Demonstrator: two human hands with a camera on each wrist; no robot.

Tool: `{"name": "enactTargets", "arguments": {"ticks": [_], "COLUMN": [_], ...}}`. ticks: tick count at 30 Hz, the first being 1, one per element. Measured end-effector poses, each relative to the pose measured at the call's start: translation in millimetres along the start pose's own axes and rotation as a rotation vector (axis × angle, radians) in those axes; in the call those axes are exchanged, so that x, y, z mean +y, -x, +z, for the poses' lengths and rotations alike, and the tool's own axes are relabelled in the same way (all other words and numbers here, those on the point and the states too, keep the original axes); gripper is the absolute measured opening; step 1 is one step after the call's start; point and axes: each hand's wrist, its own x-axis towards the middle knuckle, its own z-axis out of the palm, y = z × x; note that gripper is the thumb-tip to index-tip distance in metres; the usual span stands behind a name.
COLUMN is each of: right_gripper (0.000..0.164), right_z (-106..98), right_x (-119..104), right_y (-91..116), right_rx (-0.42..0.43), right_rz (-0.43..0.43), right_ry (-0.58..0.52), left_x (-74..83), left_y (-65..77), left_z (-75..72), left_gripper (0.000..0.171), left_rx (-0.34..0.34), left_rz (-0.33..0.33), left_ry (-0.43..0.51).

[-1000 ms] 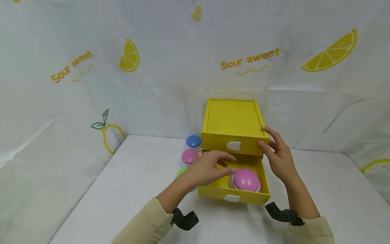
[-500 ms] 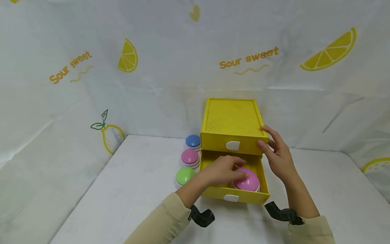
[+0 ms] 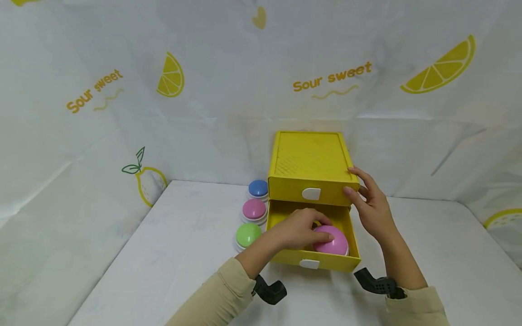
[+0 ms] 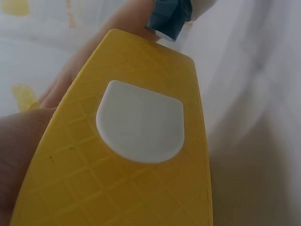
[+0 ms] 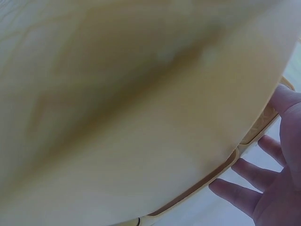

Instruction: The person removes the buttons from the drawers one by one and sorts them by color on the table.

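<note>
A yellow two-drawer box [image 3: 307, 156] stands against the back cloth, its lower drawer [image 3: 334, 263] pulled out. Inside that drawer, toward the front right, sits a pink domed buzzer [image 3: 337, 245] with a white base. My left hand [image 3: 298, 229] reaches in and grips the dome, thumb on its near side and fingers on its far side. My right hand [image 3: 373, 213] holds the box's upper right front corner, thumb on the front face and forefinger on top. In the left wrist view the drawer front with its white pull tab [image 4: 141, 123] hides the buzzer.
Left of the box stand a blue buzzer [image 3: 258, 188], a smaller pink buzzer [image 3: 253, 209] and a green buzzer [image 3: 248, 234] in a row on the white table [image 3: 175, 253]. A white cloth printed with lemons [image 3: 216, 90] hangs behind.
My left hand has moved right and over the pink buzzer in the drawer, closing on its dome and uncovering the green buzzer. My right hand stays at the box's corner.
</note>
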Motion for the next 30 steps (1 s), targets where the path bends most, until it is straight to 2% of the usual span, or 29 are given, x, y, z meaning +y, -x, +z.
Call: {"name": "enactTargets", "arguments": {"ticks": [9,12,16,22,26,30], "right_gripper": [0.054,0.054,0.053,0.053,0.053,0.053], "right_z": [1.1,1.1,1.0,1.3,0.7,1.0], "right_x": [-0.3,0.0,1.4,2.1,1.2,0.7], "right_y": [0.0,-0.1,0.1,0.4,0.3,0.2], "right_rx": [0.001,0.004,0.008,0.011,0.012,0.010], "right_rz": [-0.002,-0.006,-0.018,-0.032,-0.032,-0.041], "right_ry": [0.005,0.005,-0.011,-0.022,-0.018,-0.041], "left_x": [-2.0,-2.5,-2.3,-2.3,-1.5,-1.3], "left_y": [1.4,2.3,2.7,1.1,3.1,4.9], "left_z": [-1.8,-2.3,-2.9,-5.1,-5.1,-5.0], "left_gripper": [0.035,0.032,0.031,0.044,0.042,0.040], "left_rx": [0.042,0.045,0.009,-0.069,-0.071,-0.056], "left_rz": [0.054,0.045,0.042,0.112,0.092,0.085], "left_ry": [0.036,0.053,0.080,0.039,0.047,0.094]}}
